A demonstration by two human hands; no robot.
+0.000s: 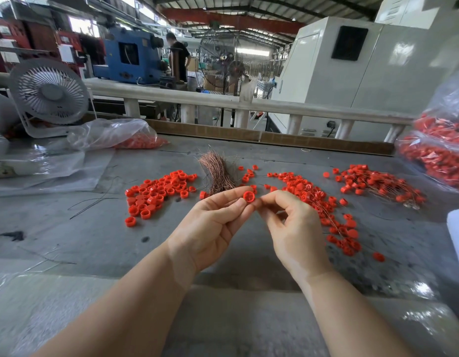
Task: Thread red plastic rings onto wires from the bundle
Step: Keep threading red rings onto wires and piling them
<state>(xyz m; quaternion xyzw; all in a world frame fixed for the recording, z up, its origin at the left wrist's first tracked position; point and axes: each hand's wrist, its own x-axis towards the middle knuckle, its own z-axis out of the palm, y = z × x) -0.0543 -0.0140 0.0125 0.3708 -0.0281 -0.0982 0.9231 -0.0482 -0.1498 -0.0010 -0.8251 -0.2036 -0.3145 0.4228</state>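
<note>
- One small red plastic ring point(249, 196) is up in the air over the middle of the grey worktable point(94, 235), pinched at the fingertips of the left hand point(215, 225). Its open side faces the camera.
- Left thumb and forefinger are closed on the ring, and the other fingers lie loosely straight below it.
- The right hand point(295, 233) sits just beside it, with thumb and forefinger pressed together right at the ring's edge. Looks like a pinch on something thin, but honestly I can't make out a wire there. The rest of that hand's fingers are curled in.
- Just behind the hands lies the bundle of thin copper-coloured wires point(219, 173), fanned out at the far end.
- Left of the bundle is a loose pile of red rings point(156, 193). A few stray dark wires point(94, 202) lie further left.
- To the right there's a messier heap of red rings already on wires point(323, 204), and another such heap point(377, 182) further right.
- A clear plastic bag of red rings point(439, 155) sits at the right edge, and a second half-empty clear bag point(115, 135) is at the back left.
- A small white desk fan point(49, 95) stands on the far left.
</note>
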